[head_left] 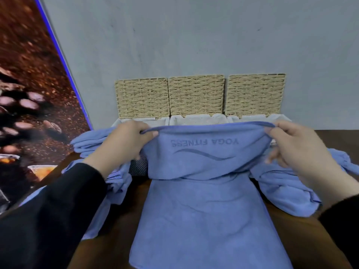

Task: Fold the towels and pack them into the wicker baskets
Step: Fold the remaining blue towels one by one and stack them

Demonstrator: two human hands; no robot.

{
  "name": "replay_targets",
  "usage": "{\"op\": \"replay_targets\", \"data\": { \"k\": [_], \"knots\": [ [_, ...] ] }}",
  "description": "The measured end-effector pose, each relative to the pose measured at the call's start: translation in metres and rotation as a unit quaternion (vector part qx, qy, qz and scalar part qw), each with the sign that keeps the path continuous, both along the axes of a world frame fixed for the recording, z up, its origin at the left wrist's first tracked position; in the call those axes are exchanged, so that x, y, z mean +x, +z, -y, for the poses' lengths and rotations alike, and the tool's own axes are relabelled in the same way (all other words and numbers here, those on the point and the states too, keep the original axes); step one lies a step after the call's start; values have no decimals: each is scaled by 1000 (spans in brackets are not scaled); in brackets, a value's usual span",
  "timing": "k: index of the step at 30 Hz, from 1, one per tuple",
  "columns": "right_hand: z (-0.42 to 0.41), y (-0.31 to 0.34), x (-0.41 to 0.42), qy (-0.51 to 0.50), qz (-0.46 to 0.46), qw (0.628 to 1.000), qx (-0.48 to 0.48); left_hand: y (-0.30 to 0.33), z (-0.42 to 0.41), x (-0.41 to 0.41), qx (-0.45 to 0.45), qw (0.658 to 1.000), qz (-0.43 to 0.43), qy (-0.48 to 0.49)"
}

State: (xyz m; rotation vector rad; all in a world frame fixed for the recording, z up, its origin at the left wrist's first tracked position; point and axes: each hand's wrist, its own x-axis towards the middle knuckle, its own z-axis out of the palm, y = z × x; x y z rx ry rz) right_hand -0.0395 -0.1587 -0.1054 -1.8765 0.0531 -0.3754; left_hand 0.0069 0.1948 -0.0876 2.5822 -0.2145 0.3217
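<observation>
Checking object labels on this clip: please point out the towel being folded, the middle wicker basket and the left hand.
towel (194, 210), head view, flat lower panel on the table.
middle wicker basket (196, 94), head view, woven raised lid.
left hand (124, 140), head view, back of the hand.

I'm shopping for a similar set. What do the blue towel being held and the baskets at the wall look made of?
Blue towel with YOGA FITNESS print: probably microfibre; smooth, matte, drapes softly. Tan woven basket lids: wicker-like twisted fibre, visible weave. Baskets' pale lining: seemingly plain cloth.
</observation>
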Motion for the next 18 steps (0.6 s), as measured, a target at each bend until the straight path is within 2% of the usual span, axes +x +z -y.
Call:
{"op": "replay_targets", "data": {
  "k": [1,3,4,5,7,8,10,12,13,15,18],
  "knots": [
    [-5,9,5,25,-14,999,45,5,7,3,-111,993,-28,3],
    [-17,30,13,43,35,987,151,20,18,9,-336,942,-19,-4],
    [-20,40,17,31,91,976,194,28,18,11,-390,920,27,-16],
    [-22,48,17,20,148,963,223,36,18,11,-396,914,82,-30],
    [-21,53,4,31,215,946,240,41,16,-3,-321,932,166,-42],
    [-22,47,-8,39,216,952,215,36,14,-16,-271,943,187,-44],
    [-21,21,-38,24,175,982,73,11,11,-50,-185,960,201,-56],
    [-18,-22,-64,27,103,990,-89,-30,5,-81,-157,973,155,-73],
    [-17,-45,-76,46,67,987,-136,-56,-1,-91,-143,979,121,-82],
    [-15,-83,-93,106,0,974,-201,-104,-16,-106,-83,989,37,-113],
    [-9,-110,-100,171,-9,938,-303,-145,-27,-112,2,986,-16,-167]
  ]
}}
